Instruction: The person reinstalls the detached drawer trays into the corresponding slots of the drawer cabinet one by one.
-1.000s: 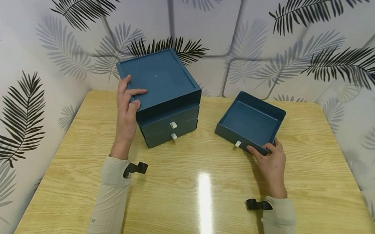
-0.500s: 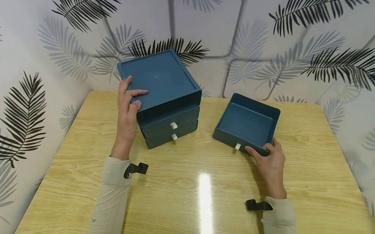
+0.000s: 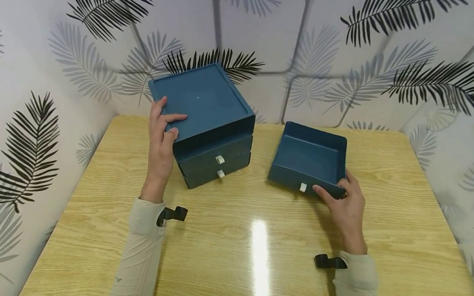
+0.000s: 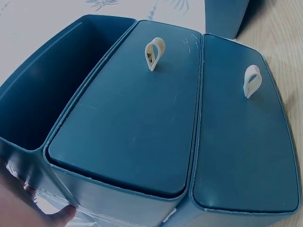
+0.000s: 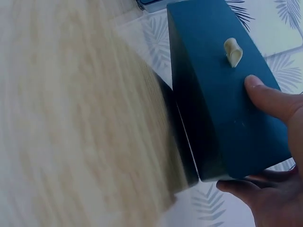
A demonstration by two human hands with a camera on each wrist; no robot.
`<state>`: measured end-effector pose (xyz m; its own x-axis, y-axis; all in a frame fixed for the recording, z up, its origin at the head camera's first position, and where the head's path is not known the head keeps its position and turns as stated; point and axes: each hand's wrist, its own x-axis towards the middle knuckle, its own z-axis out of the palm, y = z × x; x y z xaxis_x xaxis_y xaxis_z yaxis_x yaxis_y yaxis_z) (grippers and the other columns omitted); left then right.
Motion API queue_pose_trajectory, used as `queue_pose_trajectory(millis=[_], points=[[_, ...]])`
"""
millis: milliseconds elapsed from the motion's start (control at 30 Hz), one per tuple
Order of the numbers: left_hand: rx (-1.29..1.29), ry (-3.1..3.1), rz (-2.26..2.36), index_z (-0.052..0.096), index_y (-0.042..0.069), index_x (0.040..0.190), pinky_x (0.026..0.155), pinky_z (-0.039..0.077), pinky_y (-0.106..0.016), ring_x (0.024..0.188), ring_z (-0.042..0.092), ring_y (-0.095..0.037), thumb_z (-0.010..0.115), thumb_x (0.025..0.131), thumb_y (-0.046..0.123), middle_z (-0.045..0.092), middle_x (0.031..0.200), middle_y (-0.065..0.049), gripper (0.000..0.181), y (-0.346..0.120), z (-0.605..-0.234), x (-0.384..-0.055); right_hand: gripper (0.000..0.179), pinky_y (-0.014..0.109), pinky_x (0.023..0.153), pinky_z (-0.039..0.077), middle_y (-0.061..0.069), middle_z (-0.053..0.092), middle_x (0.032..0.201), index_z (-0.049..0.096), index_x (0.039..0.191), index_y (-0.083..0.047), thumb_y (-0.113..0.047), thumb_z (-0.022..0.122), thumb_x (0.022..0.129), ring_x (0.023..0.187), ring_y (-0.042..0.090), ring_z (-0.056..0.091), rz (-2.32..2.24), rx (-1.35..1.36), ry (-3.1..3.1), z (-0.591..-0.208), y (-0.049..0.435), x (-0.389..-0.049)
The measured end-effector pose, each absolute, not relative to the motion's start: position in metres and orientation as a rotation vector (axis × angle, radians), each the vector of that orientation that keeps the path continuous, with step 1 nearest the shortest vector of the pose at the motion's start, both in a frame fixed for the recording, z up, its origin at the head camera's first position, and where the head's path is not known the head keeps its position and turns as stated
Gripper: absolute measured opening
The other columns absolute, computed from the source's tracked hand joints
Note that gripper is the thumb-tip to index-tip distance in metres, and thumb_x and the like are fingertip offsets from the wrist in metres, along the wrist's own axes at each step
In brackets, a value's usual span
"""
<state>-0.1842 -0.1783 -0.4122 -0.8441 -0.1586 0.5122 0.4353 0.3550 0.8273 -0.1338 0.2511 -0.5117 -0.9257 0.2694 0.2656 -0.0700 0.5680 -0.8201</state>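
A blue desktop drawer cabinet (image 3: 200,102) stands at the back left, turned at an angle. Its top slot (image 4: 57,80) is an empty dark opening, and two closed drawers (image 4: 128,109) with pale loop tabs sit below it. My left hand (image 3: 160,142) rests on the cabinet's left side and top edge, fingers spread and fairly straight. To the right, my right hand (image 3: 346,208) grips a separate blue drawer (image 3: 308,157) by its front right corner, thumb on the front face. This drawer tilts toward me, showing its bare inside and a white tab (image 3: 302,187).
Both things are over a light wood-grain table (image 3: 213,247). Behind its far edge rises a white wall covering (image 3: 257,35) with leaf prints. Each sleeve cuff carries a small black camera mount (image 3: 330,262).
The drawer in my right hand has shifted a little left and turned, its front now facing me more squarely. My left hand and the cabinet have stayed in place.
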Motion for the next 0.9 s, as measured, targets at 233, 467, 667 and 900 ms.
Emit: queue_pose_trajectory(millis=[233,467,667,900], points=[[-0.253,-2.101,-1.516,0.069,0.009,0.125,0.132,0.001,-0.052,0.166,0.001,-0.024,0.043,0.099,0.024,0.027,0.171,0.003,0.04,-0.179,-0.412,-0.183,0.043,0.016,0.064,0.034,0.017,0.049,0.16,0.05,0.075,-0.002,-0.016,0.091,0.078,0.14,0.046,0.053,1.327,-0.073,-2.409,-0.505,0.248,-0.127],[-0.251,-2.103,-1.517,0.07,0.01,0.125,0.132,0.001,-0.051,0.165,0.001,-0.02,0.042,0.099,0.024,0.028,0.171,0.005,0.04,-0.179,-0.412,-0.183,0.041,0.01,0.068,0.039,0.015,0.051,0.158,0.053,0.075,0.0,-0.012,0.092,0.076,0.137,0.045,0.056,1.377,-0.039,-2.376,-0.497,0.246,-0.122],[-0.234,-2.118,-1.513,0.069,0.011,0.126,0.133,0.001,-0.051,0.165,0.001,-0.02,0.041,0.099,0.023,0.028,0.171,0.007,0.041,-0.179,-0.412,-0.183,0.037,0.002,0.084,0.043,0.013,0.05,0.159,0.055,0.077,0.0,-0.01,0.09,0.079,0.14,0.043,0.055,1.425,0.001,-2.384,-0.492,0.244,-0.119],[-0.227,-2.126,-1.515,0.069,0.011,0.126,0.133,0.001,-0.05,0.165,0.0,-0.019,0.041,0.099,0.025,0.027,0.171,0.008,0.041,-0.179,-0.412,-0.183,0.033,0.004,0.09,0.048,0.009,0.048,0.161,0.055,0.077,0.003,-0.003,0.087,0.079,0.139,0.043,0.055,1.519,0.104,-2.326,-0.485,0.242,-0.117]])
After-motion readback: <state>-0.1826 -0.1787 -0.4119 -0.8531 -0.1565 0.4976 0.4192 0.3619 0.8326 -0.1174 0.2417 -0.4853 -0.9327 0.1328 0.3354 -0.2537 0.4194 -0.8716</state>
